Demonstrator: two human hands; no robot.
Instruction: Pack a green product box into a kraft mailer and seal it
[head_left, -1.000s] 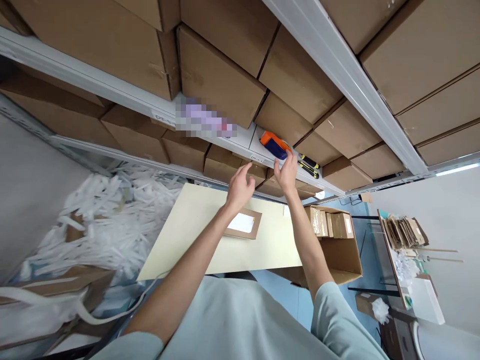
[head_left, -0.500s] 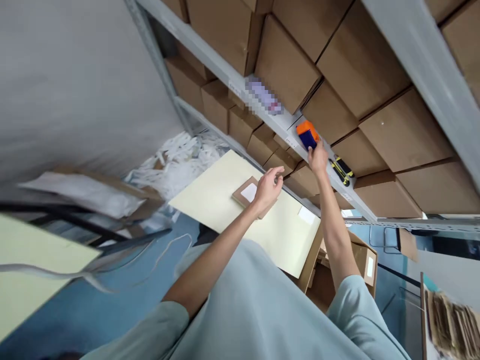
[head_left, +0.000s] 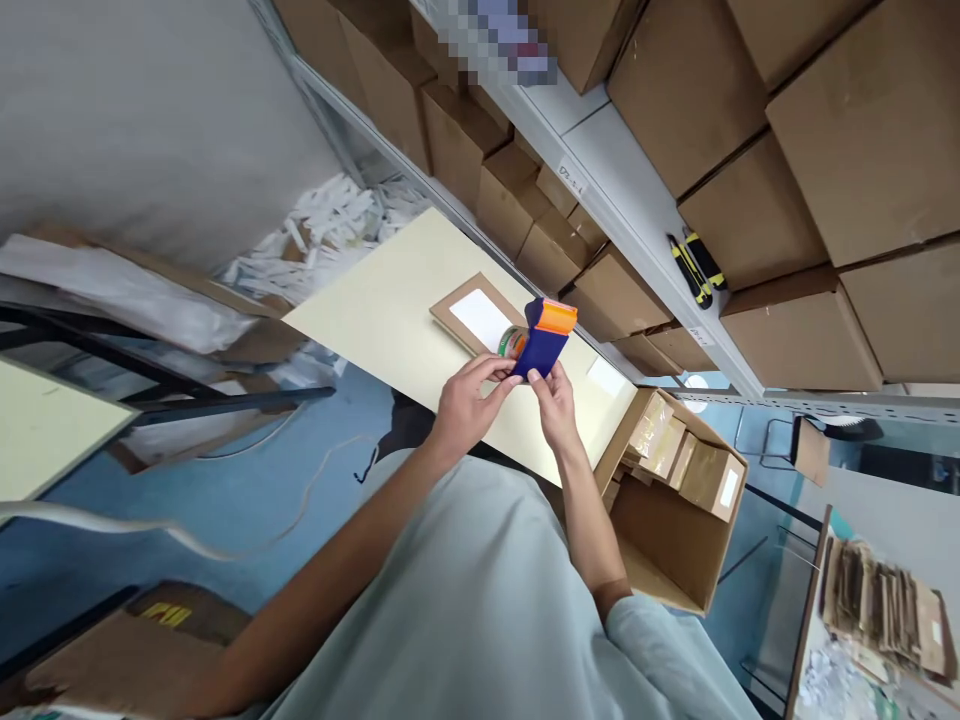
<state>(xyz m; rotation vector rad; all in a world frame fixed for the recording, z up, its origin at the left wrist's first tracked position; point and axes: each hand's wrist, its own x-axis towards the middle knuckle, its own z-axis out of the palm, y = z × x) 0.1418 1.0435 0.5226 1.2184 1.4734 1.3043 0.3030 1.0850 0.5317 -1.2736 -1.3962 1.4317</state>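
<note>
A blue and orange tape dispenser (head_left: pixel 544 352) is held up in front of me, over the pale tabletop (head_left: pixel 390 290). A roll of tape (head_left: pixel 511 342) with a green and orange core shows at its left side. My right hand (head_left: pixel 556 408) grips the dispenser's lower right part, thumb on the blue face. My left hand (head_left: pixel 471 408) is closed at its lower left edge, thumb and fingers pinched there by the roll. Just behind lies a flat brown cardboard box (head_left: pixel 450 300) with a white label (head_left: pixel 480 318), partly hidden by the dispenser.
Along the far side runs a metal shelf (head_left: pixel 637 200) stacked with cardboard boxes (head_left: pixel 757 200). Two yellow and black cutters (head_left: pixel 694 268) rest on it. An open carton (head_left: pixel 667 530) holding smaller boxes stands at the table's right end. White scraps (head_left: pixel 337 220) are heaped beyond the left end.
My right hand has brought the tape dispenser down from the shelf to above the table. My left hand has come over to it and closed on its edge. The view has shifted.
</note>
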